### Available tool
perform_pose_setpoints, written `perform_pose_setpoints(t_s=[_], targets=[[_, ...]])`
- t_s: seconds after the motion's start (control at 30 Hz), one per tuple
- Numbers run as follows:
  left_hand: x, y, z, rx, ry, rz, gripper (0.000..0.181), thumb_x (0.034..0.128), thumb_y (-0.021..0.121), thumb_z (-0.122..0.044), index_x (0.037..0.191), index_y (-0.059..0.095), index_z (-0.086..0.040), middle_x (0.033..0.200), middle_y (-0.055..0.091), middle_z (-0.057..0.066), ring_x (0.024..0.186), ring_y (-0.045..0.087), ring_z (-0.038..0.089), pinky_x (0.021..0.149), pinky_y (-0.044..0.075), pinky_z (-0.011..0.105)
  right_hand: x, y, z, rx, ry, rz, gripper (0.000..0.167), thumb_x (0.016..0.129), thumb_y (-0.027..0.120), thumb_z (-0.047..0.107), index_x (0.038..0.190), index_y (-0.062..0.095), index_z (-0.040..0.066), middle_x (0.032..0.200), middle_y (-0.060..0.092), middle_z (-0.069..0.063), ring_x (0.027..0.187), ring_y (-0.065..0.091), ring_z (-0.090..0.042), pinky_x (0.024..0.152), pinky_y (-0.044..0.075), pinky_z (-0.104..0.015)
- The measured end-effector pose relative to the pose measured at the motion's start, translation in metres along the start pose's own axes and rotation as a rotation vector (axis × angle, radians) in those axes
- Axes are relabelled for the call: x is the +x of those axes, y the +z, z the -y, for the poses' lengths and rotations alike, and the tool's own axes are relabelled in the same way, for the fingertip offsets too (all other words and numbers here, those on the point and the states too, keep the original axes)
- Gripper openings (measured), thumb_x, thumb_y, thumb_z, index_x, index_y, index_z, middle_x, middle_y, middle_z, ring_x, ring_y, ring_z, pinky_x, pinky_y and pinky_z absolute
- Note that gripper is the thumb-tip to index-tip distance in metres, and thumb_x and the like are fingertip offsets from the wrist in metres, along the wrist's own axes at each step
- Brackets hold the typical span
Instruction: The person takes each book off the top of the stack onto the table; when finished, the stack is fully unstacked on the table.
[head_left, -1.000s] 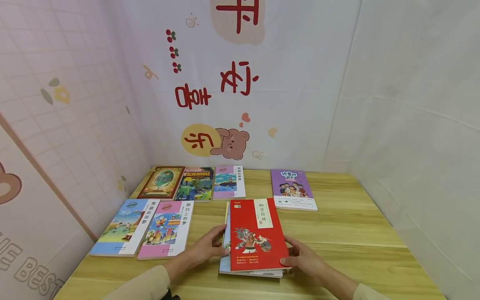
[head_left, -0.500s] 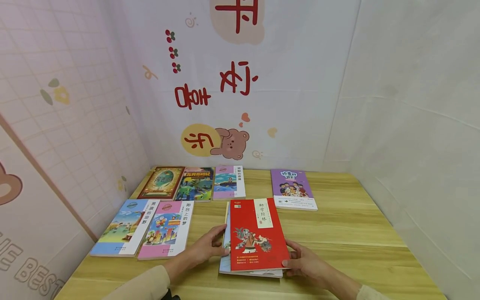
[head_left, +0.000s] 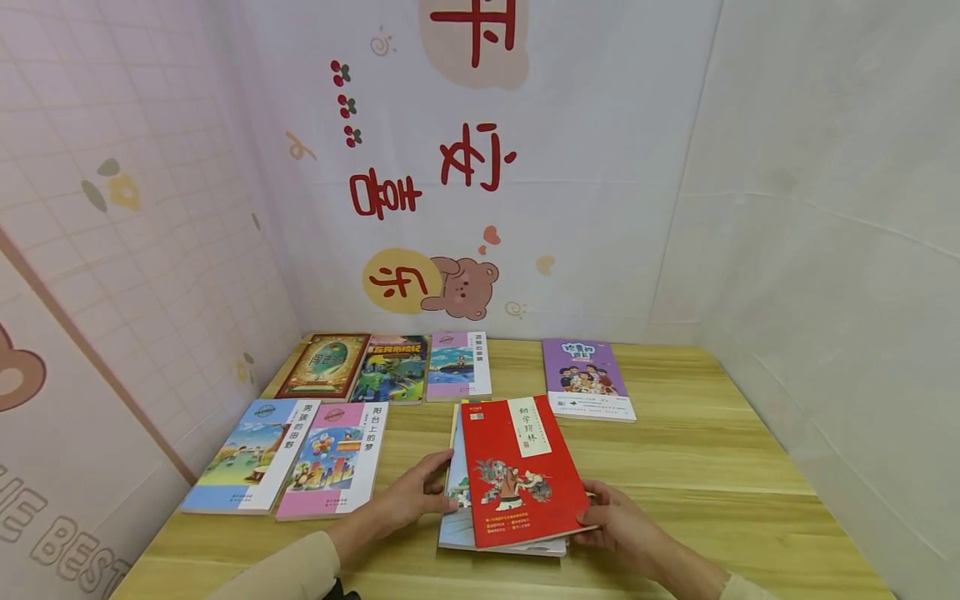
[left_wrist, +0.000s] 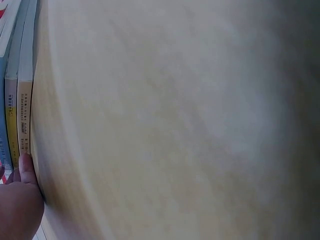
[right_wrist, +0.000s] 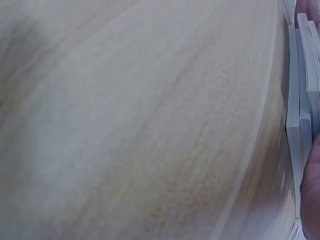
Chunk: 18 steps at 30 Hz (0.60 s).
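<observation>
Well, nearest to you, pale sleeves [head_left: 288, 571] reach in from the bottom of the head view. Your left hand [head_left: 416, 493] rests against the left side of a stack [head_left: 459, 533] of books; thumb and forefinger stand apart, so that grip is spread along the edge. From the left wrist, you can see one digit pressing a tan spine [left_wrist: 25, 115] (its print is too fine to read).

Your right hand [head_left: 618, 529] has its grip clamped on the lower right corner of the red book [head_left: 517, 471], thumb on the cover, the other fingers partly hidden. You have the red book face up on top of the stack, slightly askew, that corner jutting past the books beneath, a strip of pale blue cover showing at its left. Your right wrist view shows several page edges layered close together.

Under all this is your wood-grained table [head_left: 675, 467]. Left of your left hand, a pink book [head_left: 333, 458] lies flat beside a blue-and-white book [head_left: 247, 454]. Farther from you, a brown-framed book [head_left: 322, 367], a green book [head_left: 392, 368] and a lilac book [head_left: 459, 367] form a row, with a purple book [head_left: 587, 379] well apart to their right. Behind the table, you face a white cloth [head_left: 600, 208] printed with red characters and a brown bear [head_left: 467, 289].
</observation>
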<state>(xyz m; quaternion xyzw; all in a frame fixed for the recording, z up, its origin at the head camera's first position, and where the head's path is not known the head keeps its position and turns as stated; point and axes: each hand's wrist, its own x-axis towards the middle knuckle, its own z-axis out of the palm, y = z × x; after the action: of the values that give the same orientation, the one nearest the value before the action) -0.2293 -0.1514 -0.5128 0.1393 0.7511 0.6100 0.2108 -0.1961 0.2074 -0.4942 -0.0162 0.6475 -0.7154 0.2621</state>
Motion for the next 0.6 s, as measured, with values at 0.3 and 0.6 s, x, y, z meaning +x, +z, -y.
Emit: perform_pose_setpoints(t_s=[0.3, 0.6], targets=[[-0.002, -0.001, 0.001, 0.017, 0.010, 0.000, 0.083, 0.0907, 0.073, -0.014, 0.156, 0.024, -0.003, 0.160, 0.019, 0.023, 0.130, 0.043, 0.041, 0.107, 0.039, 0.049, 0.003, -0.010, 0.001, 0.022, 0.007, 0.088, 0.082, 0.092, 0.061, -0.003, 0.153, 0.007, -0.008, 0.116, 0.065, -0.014, 0.098, 0.067, -0.025, 0.082, 0.057, -0.037], [0.000, -0.003, 0.003, 0.028, -0.020, 0.002, 0.083, 0.0901, 0.074, -0.018, 0.157, 0.025, -0.007, 0.160, 0.020, 0.020, 0.131, 0.043, 0.041, 0.108, 0.039, 0.048, 0.003, -0.009, 0.004, -0.004, 0.033, 0.048, 0.086, 0.090, 0.059, -0.006, 0.156, 0.005, -0.003, 0.118, 0.065, -0.016, 0.098, 0.068, -0.028, 0.080, 0.058, -0.039]])
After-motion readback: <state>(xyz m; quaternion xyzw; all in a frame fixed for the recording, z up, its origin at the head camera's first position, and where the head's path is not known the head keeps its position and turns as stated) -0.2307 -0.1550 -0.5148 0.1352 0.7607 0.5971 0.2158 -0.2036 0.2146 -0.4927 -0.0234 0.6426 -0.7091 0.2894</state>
